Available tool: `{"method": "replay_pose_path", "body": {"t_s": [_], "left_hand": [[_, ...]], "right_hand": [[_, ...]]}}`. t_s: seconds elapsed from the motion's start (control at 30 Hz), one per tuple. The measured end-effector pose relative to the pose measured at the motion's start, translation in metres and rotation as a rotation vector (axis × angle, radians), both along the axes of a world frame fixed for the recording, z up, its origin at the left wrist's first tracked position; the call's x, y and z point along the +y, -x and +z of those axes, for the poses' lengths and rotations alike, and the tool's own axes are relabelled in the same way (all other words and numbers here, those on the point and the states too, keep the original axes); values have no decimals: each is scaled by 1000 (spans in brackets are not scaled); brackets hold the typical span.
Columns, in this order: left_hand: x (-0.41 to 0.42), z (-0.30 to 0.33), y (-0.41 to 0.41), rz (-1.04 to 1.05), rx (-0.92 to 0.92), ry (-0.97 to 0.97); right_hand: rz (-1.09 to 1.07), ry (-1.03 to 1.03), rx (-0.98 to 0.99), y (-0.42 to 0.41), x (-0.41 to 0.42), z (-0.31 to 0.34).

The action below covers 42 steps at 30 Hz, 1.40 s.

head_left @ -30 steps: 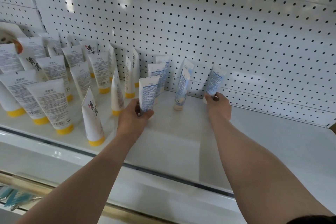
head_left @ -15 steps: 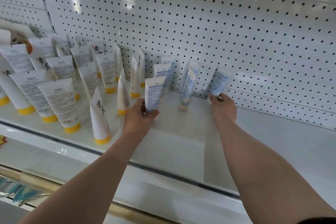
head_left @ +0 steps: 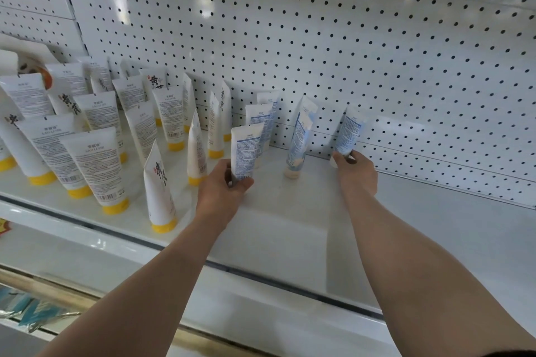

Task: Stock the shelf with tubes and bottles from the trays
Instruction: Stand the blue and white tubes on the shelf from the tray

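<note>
Head view shows two blue-printed tubes being set cap-down on the white shelf (head_left: pixel 290 229), and very little has changed over the last second: both hands are kept where they were, so the placing step is judged to be in its final settling, not yet released. The left hand (head_left: pixel 223 191) is curled round the base of the front tube (head_left: pixel 246 151), which is held upright just in front of two like tubes standing toward the pegboard wall (head_left: pixel 348 52). The right hand (head_left: pixel 355 172) is pinched on the foot of the leaning tube (head_left: pixel 348 135), whose top is rested against the pegboard wall. Between the two held tubes a further leaning tube (head_left: pixel 298 142) is propped at the same wall, untouched. To the left of the front tube, rows of yellow-capped tubes (head_left: pixel 95 165) are already stocked. To the right of the leaning tube the shelf is bare, so more stock can be taken there. No trays are clearly shown.
</note>
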<state>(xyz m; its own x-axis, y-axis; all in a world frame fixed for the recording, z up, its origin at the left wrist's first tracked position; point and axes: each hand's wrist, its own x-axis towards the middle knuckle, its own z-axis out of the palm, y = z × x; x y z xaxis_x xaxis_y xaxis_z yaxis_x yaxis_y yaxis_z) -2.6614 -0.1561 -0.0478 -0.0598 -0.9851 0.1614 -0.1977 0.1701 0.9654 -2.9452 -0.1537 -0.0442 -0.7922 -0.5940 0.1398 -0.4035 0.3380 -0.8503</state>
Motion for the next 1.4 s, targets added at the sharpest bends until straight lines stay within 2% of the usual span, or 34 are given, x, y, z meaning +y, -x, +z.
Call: {"method": "replay_pose_path", "body": {"t_s": [0.83, 1.07, 1.4], "left_hand": [[-3, -3, 0, 8, -29, -7], [-5, -3, 0, -17, -76, -37], [-3, -1, -1, -67, -56, -91]], "right_hand": [[-22, -60, 33, -7, 2, 6], [-27, 11, -154, -14, 13, 15], [-55, 42, -180, -75, 61, 18]]}}
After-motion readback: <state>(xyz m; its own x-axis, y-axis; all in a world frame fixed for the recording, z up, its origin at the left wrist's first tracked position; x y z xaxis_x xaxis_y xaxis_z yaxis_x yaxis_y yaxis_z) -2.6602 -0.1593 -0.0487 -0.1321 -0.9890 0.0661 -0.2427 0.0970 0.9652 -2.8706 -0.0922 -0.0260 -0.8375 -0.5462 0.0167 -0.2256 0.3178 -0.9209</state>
